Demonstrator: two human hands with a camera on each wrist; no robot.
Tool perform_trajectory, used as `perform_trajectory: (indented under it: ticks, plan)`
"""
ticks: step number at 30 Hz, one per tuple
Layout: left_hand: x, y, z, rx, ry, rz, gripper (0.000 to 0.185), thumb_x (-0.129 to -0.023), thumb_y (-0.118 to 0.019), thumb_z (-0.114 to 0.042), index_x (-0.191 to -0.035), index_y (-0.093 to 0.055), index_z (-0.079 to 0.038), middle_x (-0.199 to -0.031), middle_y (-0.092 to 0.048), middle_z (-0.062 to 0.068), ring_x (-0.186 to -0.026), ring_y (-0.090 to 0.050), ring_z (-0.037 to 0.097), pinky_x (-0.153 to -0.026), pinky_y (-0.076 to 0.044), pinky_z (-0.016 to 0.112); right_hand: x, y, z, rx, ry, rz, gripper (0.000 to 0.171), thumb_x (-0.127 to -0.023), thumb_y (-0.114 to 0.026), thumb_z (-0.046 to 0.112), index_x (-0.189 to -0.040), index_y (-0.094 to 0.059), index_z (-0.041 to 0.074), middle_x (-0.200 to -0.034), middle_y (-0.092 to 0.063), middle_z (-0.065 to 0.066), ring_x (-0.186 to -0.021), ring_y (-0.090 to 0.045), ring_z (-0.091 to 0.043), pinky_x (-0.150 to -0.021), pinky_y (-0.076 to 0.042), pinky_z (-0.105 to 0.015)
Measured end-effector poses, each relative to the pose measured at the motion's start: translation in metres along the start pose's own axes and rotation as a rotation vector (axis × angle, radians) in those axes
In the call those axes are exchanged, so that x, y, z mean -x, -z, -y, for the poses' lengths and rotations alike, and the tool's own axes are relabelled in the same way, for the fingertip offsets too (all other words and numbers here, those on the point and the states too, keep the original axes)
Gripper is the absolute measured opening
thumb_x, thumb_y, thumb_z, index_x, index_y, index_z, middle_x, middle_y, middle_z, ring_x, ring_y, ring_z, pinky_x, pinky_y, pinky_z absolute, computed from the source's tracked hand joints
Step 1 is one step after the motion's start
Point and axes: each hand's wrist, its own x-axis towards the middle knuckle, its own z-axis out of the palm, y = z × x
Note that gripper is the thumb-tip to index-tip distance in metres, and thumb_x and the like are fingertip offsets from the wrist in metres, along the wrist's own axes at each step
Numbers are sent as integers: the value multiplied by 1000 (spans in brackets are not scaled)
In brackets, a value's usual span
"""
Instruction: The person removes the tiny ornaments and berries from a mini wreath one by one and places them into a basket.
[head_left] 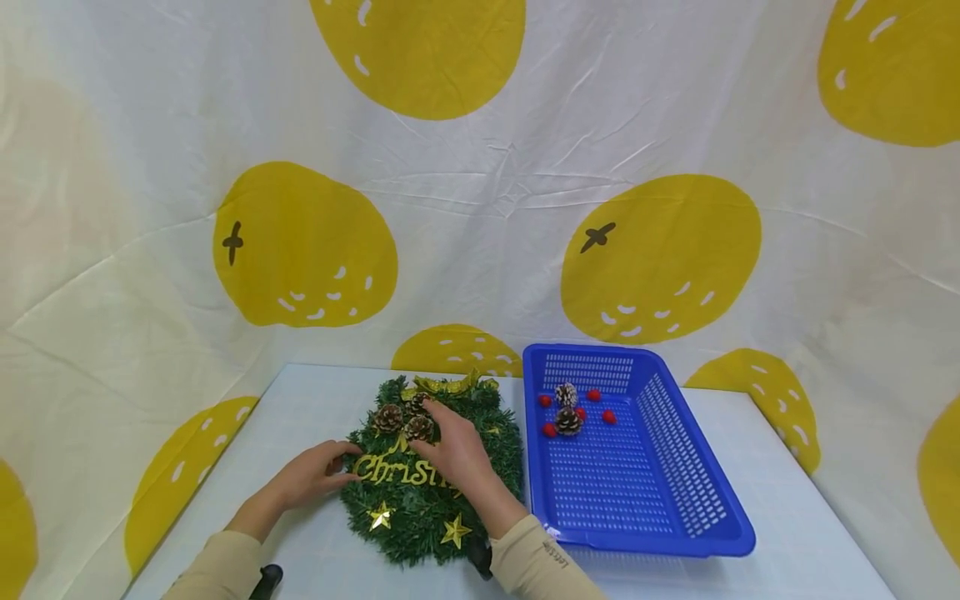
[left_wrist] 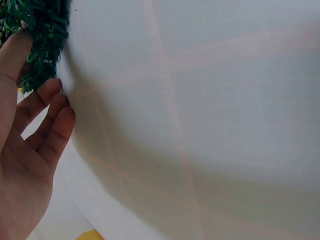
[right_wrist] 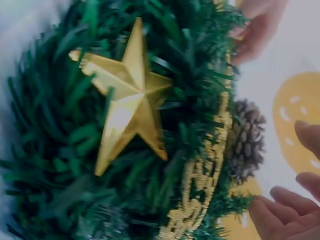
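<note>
Green tinsel job: by my guess, someone is placing or straightening the brown, pale-tipped pine cones [head_left: 387, 418] on the round, bushy artificial wreath [head_left: 420, 510].
Right hand [head_left: 461, 457]: over the wreath's upper half at the cone cluster, fingers loosely bent and well parted from the thumb; nothing shows between them, and I can't tell whether a fingertip touches a cone.
Left hand [head_left: 311, 477]: half closed at the wreath's left edge, lightly holding tinsel.
Cones next: probably want a gentle touch and a steady rim.
Wreath looks: flat on the white tabletop [head_left: 787, 500], lower centre of the frame; dense, with gold "Christmas" lettering [head_left: 393, 471] partly covered, shiny five-pointed gold stars [head_left: 455, 531] below, gold ribbon [head_left: 450, 385] on top.
Blue plastic basket [head_left: 660, 546]: right of centre, just beside the wreath, holding more cones and small red balls [head_left: 609, 417].
</note>
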Motion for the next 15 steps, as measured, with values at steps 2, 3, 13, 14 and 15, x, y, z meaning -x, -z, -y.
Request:
perform_trajectory:
  ticks: [2,3,13,14,15]
  plan:
    - [0,0,0,-1,0,-3,43,-89,-72,-35,-121,-63,-8,-84,-51,-6,-69,-42,4,-61,-38,26,0,-3,-2,-1,6,14,66,-91,-72,29,-147,-45,10,-147,-46,-13,-130,-48,-31,-99,-45,-47]
    - [0,0,0,-3,1,-4,43,-89,-72,-35,-121,-64,-8,-84,-51,-6,-69,-41,4,-61,-38,26,0,-4,-2,-6,5,21,66,-91,-72,29,-147,-45,10,-148,-45,-13,-130,-48,-32,-99,-45,-47]
    - [0,-1,0,-2,7,-5,43,-89,-72,-35,-121,-64,-8,-84,-52,-5,-69,-42,4,-61,-38,27,0,-19,-12,1,-4,46,61,-92,-71,27,-145,-48,9,-147,-46,-15,-128,-50,-33,-96,-47,-47]
    - [0,-1,0,-2,7,-5,43,-89,-72,-35,-121,-64,-8,-84,-52,-5,-69,-42,4,-61,-38,27,0,-20,-13,5,-5,44,60,-91,-71,27,-144,-48,10,-146,-46,-16,-127,-51,-33,-96,-47,-48]
    - [-1,-1,1,-3,7,-5,43,-89,-72,-35,-121,-64,-8,-84,-51,-5,-69,-42,4,-61,-38,27,-1,-21,-13,7,-4,42,60,-91,-71,27,-144,-49,10,-146,-47,-16,-126,-51,-33,-96,-46,-49]
